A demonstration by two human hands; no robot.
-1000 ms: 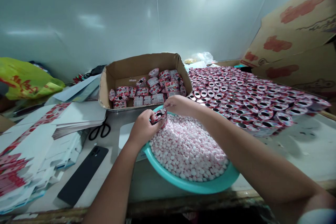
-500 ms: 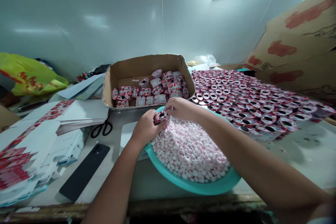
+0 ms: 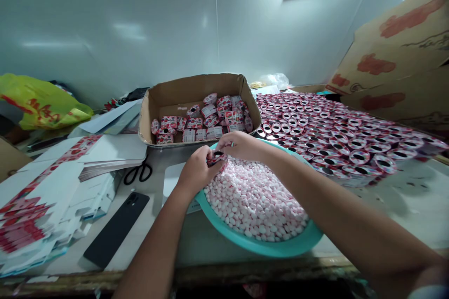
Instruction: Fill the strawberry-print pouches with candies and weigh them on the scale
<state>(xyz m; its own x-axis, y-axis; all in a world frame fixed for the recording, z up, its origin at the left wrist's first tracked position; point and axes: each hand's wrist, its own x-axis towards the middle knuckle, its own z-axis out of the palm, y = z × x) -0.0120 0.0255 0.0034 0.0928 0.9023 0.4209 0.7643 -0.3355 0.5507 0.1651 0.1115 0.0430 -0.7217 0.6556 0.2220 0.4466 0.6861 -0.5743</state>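
Observation:
My left hand [image 3: 197, 172] is wrapped around a small red-and-pink printed pack [image 3: 216, 162] with a dark opening facing up. It holds the pack over the left back rim of a turquoise basin [image 3: 259, 246]. Many small white and pale pink candies [image 3: 257, 203] fill the basin. Just above and to the right of the pack, my right hand [image 3: 238, 145] has its fingers pinched together close to the opening. Whatever sits between those fingertips is too small or hidden to make out.
Behind the basin stands a cardboard box [image 3: 196, 85] with several printed packs inside. Rows of similar packs [image 3: 329, 135] with dark openings cover the right. On the left lie a phone [image 3: 117, 229], black-handled scissors [image 3: 138, 173] and stacked white cartons [image 3: 112, 149].
At the pack's opening, my right hand has shifted slightly left over it; the white piece seen there earlier no longer shows. My left hand keeps its hold. The whole view has moved slightly.

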